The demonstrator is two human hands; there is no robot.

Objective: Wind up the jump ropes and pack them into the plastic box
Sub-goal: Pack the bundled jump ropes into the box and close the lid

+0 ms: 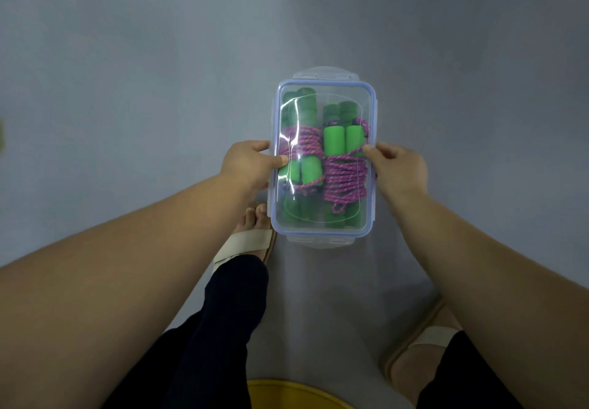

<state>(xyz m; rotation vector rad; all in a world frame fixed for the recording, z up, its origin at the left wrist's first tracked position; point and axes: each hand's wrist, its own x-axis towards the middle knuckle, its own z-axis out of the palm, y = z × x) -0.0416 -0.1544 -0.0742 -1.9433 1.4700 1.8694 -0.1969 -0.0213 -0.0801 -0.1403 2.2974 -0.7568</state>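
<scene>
A clear plastic box [322,233] with a blue-rimmed lid on top is held above the floor. Inside lie wound jump ropes [345,179] of pink cord with green foam handles [331,140], packed side by side. My left hand [251,163] grips the box's left long side, thumb on the lid. On the right long side, my right hand [398,166] grips it, with the thumb on the lid's edge. The lid's latch flaps at the far and near short ends stick out flat.
Grey floor [127,74] lies all around below the box. My feet in light sandals [248,243] and dark trouser legs are beneath it. A yellow rounded object [287,392] shows at the bottom edge.
</scene>
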